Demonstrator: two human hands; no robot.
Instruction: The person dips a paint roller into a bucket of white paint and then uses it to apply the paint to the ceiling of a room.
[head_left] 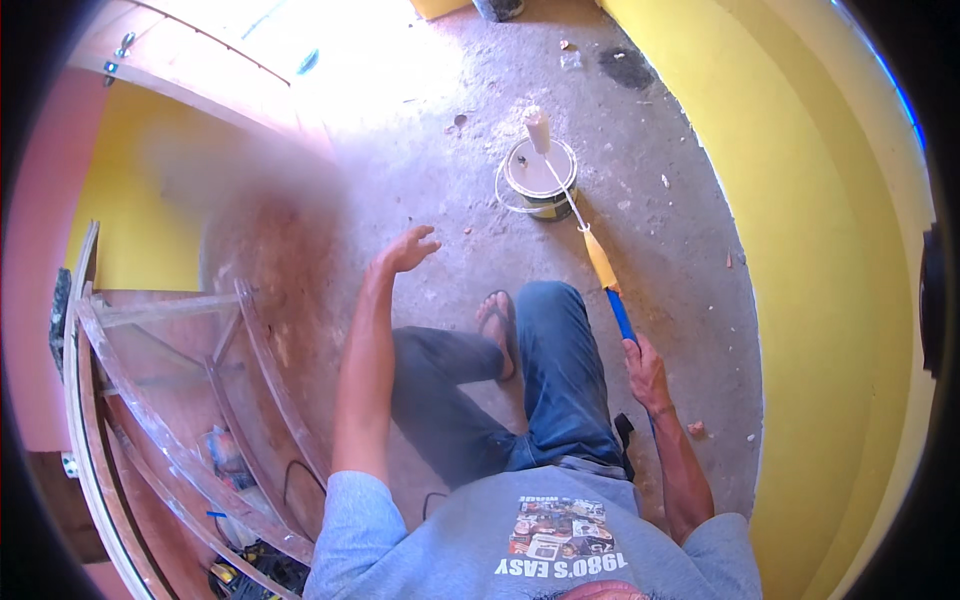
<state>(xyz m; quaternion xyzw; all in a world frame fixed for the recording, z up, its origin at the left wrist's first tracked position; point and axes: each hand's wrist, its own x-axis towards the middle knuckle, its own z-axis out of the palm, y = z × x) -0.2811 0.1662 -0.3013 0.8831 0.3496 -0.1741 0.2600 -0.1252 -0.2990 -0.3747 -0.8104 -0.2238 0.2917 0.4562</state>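
Note:
My right hand (647, 374) is closed around the blue pole of a paint roller (602, 262) with a yellow grip. Its pale roller sleeve (538, 131) is over the far rim of a paint bucket (549, 205). The bucket stands on the floor ahead of me, with a white handle hanging at its left side and light-coloured paint inside. Out to the left, my left hand (409, 249) hangs in the air with its fingers apart and holds nothing.
A yellow wall (800, 250) curves along the right. At the left stands a wooden frame (180, 440), with tools and cords among its legs. Small debris lies on the concrete floor (655, 200). A pink and yellow wall (140, 170) is at the far left.

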